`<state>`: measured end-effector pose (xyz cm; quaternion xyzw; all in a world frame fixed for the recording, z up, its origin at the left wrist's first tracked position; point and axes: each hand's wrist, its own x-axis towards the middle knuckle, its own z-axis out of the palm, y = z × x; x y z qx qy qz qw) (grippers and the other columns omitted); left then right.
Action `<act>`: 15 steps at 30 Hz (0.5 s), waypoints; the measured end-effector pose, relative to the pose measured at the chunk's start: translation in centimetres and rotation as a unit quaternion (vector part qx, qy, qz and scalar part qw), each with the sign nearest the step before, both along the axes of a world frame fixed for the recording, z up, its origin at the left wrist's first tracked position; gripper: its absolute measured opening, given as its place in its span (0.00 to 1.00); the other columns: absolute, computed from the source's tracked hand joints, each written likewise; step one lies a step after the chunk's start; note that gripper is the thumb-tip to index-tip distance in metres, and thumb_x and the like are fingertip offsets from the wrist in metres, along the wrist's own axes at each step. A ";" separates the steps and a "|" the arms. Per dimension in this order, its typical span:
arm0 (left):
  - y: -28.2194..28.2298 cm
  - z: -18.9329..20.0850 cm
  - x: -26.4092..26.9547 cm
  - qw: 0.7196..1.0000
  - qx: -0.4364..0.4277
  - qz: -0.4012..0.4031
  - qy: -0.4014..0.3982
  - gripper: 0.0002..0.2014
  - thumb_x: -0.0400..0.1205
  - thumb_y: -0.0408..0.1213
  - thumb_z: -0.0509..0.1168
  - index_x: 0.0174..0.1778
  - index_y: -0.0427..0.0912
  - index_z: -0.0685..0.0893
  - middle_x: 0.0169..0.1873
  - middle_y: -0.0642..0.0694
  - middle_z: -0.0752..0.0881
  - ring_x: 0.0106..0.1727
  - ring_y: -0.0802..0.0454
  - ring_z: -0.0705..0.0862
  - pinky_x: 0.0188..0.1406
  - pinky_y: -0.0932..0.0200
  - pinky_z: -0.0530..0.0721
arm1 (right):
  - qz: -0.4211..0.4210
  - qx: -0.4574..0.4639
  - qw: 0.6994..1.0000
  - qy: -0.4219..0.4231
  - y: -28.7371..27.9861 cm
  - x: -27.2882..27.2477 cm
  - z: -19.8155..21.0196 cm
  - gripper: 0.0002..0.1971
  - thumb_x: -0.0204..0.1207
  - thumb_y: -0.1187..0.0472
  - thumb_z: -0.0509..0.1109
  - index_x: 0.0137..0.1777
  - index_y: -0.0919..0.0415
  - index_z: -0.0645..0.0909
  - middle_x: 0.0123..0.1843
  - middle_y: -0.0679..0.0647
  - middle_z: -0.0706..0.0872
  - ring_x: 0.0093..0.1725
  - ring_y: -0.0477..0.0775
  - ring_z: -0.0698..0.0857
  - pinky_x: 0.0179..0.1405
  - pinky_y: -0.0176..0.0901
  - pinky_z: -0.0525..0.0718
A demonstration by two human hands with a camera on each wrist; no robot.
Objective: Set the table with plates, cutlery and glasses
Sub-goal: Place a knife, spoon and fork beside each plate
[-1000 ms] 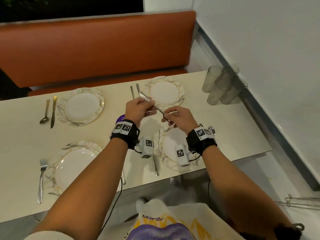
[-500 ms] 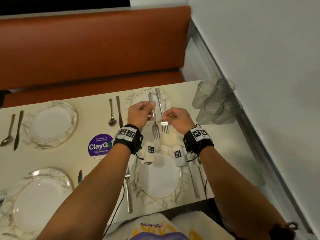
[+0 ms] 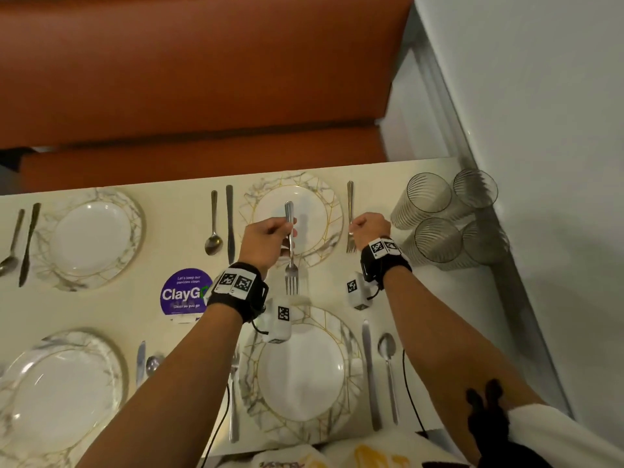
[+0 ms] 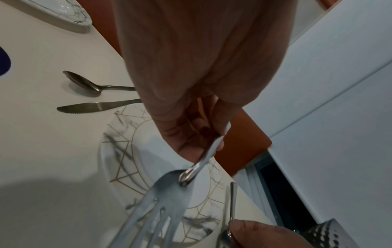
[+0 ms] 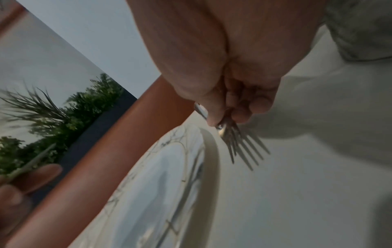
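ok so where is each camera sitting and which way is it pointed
Head: on the head, looking down at the table; both forearms, left hand and right hand show.
Left wrist: under the left hand, looking along the fingers at its fork.
Right wrist: under the right hand, facing its fork.
All three share the far plate.

Four plates lie on the table, cutlery beside each, glasses grouped far right.

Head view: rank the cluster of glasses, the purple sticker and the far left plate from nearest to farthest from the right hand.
1. Cluster of glasses, just right of the right hand.
2. Purple sticker, left, past the left wrist.
3. Far left plate, at the table's left end.
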<state>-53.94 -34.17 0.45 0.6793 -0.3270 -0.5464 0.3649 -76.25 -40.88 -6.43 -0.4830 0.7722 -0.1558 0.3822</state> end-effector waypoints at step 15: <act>-0.5 -1.0 0.3 1.000 0.014 0.019 0.016 0.07 0.88 0.31 0.68 0.53 0.42 0.93 0.43 0.41 0.92 0.40 0.46 0.89 0.40 0.54 0.91 | -0.026 0.003 1.000 -0.001 -2.4 0.1 -1.2 0.06 0.78 0.65 0.74 0.44 0.66 0.93 0.41 0.60 0.94 0.41 0.58 0.93 0.45 0.50 0.93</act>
